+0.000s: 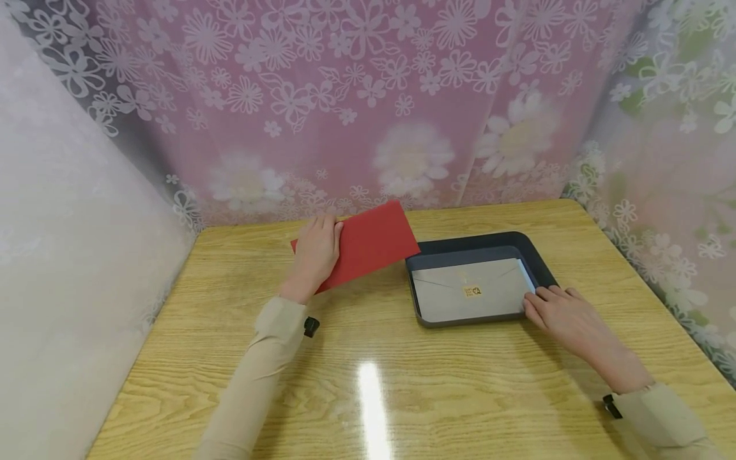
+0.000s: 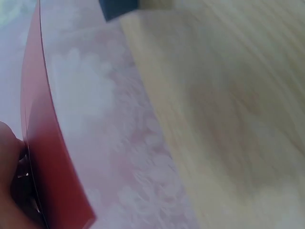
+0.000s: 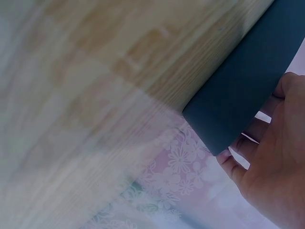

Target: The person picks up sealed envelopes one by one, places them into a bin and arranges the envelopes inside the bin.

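My left hand point(image 1: 318, 249) holds a flat red envelope point(image 1: 376, 239) tilted above the table, its right corner close to the tray's left end. In the left wrist view, the red envelope point(image 2: 50, 138) appears nearly edge-on, with the thumb and fingers at its lower left edge. A dark grey rectangular tray point(image 1: 531, 259) sits on the right half of the table. Inside it lies a pale grey envelope point(image 1: 443, 297) with a gold sticker on its flap. My right hand point(image 1: 569, 319) grips the tray's right rim; the right wrist view shows its fingers along the dark tray wall point(image 3: 238, 90).
The table point(image 1: 276, 396) has a light wood grain and a bright glare streak near its front. Pink flowered curtain point(image 1: 345, 128) hangs along the back edge, with pale curtains at both sides. Small black devices are strapped under both wrists.
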Demonstrator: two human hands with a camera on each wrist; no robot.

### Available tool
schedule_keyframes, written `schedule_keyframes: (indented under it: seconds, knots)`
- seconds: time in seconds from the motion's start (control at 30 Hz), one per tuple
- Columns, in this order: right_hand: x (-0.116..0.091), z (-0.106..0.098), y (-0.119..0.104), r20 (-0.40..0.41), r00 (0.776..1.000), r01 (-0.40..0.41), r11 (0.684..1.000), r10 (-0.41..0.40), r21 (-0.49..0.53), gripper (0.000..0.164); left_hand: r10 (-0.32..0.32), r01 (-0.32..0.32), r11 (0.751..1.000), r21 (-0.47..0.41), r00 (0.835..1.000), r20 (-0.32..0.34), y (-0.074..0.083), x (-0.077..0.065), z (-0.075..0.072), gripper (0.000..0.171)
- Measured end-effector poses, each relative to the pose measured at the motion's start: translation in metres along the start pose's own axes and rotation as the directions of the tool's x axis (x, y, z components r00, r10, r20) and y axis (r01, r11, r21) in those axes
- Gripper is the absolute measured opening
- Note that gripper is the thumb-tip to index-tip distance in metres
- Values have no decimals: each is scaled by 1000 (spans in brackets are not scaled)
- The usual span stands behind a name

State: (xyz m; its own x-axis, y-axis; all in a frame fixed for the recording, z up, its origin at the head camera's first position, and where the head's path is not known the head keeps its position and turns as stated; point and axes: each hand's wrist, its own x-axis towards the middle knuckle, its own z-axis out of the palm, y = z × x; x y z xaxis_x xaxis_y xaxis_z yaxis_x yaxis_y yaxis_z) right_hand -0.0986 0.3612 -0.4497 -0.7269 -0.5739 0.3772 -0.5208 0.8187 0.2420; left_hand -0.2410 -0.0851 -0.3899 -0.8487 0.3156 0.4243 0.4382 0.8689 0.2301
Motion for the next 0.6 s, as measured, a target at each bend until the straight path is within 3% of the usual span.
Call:
schedule_keyframes:
  seconds: [0.1,0.33,0.6]
  knots:
    - [0,0,1,-11,1000,21,1000,-21,-13,67,37,-37,999,-6,999,-15,17,9,2,31]
    - [1,1,1,-29,999,16,1000,-16,-2,65,119,-120,993,-20,992,-29,63,30,8,29]
    - [2,0,0,-33,999,19,1000,-19,-8,66,244,-246,969,-29,968,-56,117,45,19,20]
